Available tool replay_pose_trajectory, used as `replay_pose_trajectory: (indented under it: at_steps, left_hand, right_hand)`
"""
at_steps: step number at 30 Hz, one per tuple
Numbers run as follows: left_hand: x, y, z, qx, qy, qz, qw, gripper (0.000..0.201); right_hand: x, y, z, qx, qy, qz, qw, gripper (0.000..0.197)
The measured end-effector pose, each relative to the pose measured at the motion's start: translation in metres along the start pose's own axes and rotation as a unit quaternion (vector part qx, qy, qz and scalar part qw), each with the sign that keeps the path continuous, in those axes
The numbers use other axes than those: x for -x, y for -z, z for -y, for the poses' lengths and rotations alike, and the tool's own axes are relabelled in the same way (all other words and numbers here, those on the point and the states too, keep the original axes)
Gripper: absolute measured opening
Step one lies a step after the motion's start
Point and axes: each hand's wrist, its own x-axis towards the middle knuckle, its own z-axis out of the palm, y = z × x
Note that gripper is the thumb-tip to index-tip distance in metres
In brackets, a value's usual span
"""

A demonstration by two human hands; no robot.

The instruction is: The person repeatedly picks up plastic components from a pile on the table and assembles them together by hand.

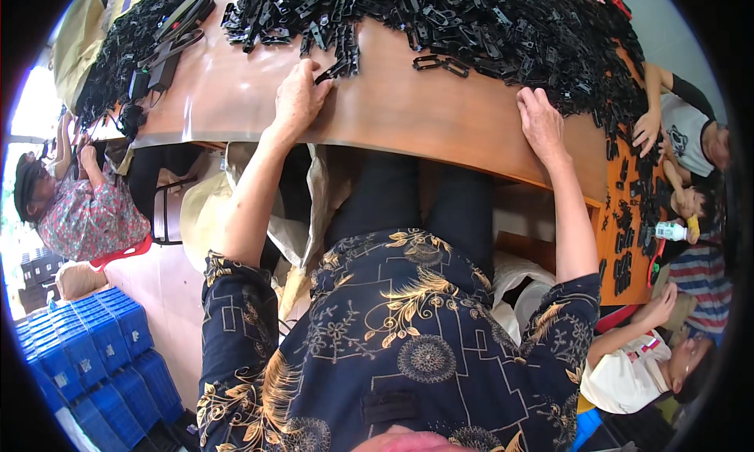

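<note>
At the near edge of the pile (pixel 487 36), left of middle, we mark a black slotted part (pixel 338 69). We judge it light, stiff, maybe slick plastic with thin, snappable bars, so best held by its long sides. The left hand (pixel 301 100) has its fingertips at it; pinched or just touching, we can't tell. The right hand (pixel 542 124) is over the tabletop (pixel 440 114), fingers curled, contents hidden. Between the hands we note two loose oblong frames (pixel 441 62). Farther right, a co-worker's hand (pixel 647 131); lower left, blue crates (pixel 94 342).
</note>
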Motion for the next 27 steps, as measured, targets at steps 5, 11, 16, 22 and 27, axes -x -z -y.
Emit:
replay_pose_trajectory:
  at_steps: [5,11,16,22,27]
  left_hand:
    - [0.001,-0.013,-0.059,0.065,-0.14,-0.074,0.985,0.04]
    - [-0.039,-0.064,-0.104,0.057,-0.128,0.017,0.99,0.046]
    - [-0.047,-0.071,-0.107,0.053,-0.087,0.102,0.99,0.039]
    - [-0.009,-0.058,-0.132,0.228,-0.103,0.128,0.96,0.029]
    - [0.017,-0.052,-0.151,0.34,-0.009,0.198,0.919,0.029]
  right_hand:
    - [0.017,0.018,0.008,-0.044,0.078,-0.005,0.996,0.02]
    - [0.024,0.023,0.009,-0.075,0.045,-0.011,0.996,0.026]
    - [0.029,0.017,0.003,-0.151,0.014,-0.027,0.988,0.017]
    - [0.028,0.01,0.006,-0.228,-0.021,-0.048,0.972,0.012]
    - [0.018,0.017,0.057,-0.381,-0.031,-0.041,0.923,0.015]
